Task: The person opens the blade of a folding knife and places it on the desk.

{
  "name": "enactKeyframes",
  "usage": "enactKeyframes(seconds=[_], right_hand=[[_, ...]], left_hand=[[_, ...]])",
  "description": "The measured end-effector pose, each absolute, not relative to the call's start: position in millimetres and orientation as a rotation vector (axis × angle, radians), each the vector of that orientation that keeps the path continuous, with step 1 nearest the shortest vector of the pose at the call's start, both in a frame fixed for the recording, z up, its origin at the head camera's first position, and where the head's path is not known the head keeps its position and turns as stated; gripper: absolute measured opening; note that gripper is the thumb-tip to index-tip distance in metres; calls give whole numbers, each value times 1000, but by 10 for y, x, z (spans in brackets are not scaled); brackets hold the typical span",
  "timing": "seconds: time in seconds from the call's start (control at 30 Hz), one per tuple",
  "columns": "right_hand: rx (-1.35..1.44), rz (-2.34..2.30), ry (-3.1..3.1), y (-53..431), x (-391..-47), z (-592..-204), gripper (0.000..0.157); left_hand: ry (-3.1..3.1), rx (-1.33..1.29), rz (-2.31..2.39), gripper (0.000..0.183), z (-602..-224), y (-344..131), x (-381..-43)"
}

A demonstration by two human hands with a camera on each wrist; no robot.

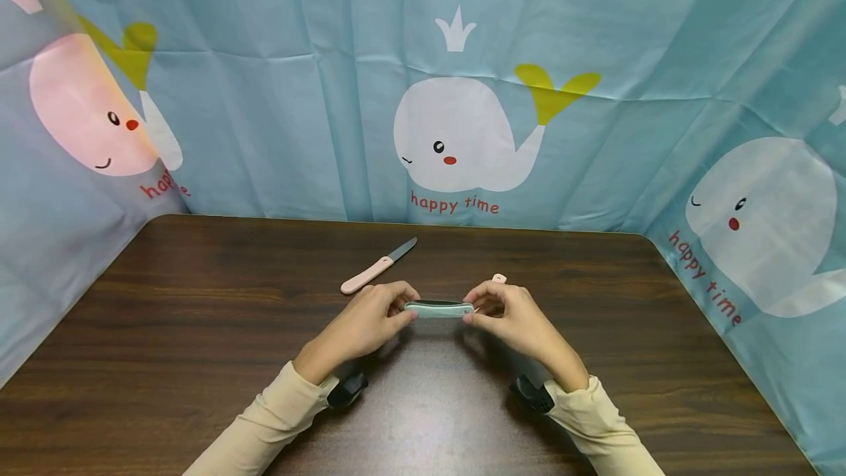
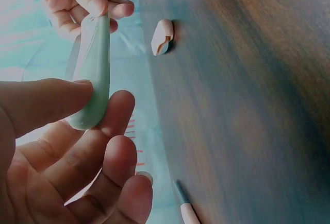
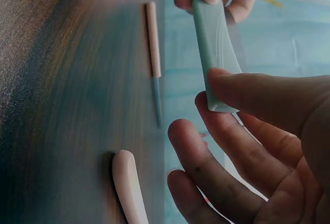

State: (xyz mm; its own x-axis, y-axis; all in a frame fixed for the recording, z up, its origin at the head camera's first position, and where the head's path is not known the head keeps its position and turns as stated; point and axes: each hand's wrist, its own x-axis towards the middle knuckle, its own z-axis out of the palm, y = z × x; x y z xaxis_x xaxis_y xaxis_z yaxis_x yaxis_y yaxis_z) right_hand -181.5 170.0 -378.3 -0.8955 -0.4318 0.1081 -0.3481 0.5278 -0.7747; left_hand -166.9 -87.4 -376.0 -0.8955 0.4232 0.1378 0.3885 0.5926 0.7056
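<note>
A mint-green folding knife is held level above the table by both hands, its dark blade edge showing along the handle's far side. My left hand pinches one end between thumb and fingers. The other end is pinched by my right hand. In the left wrist view, the rounded handle end shows under the left thumb. The right wrist view shows the right thumb on the flatter end of the green handle, other fingers spread below.
Beyond the left hand lies a pink-handled knife with its blade out, pointing away to the right. A pink-handled item lies behind the right hand, mostly hidden in the head view. A blue whale-print curtain surrounds the dark wooden table.
</note>
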Motion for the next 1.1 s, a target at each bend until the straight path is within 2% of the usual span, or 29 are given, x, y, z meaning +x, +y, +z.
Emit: enactKeyframes(seconds=[0.87, 1.1], right_hand=[[-732, -1326, 2649, 1705, -1817, -3787, 18], [-734, -1297, 2668, 1715, -1822, -3772, 18]], left_hand=[[2467, 632, 1634, 23, -3686, -894, -1705], [2471, 611, 1662, 19, -3681, -878, -1703]])
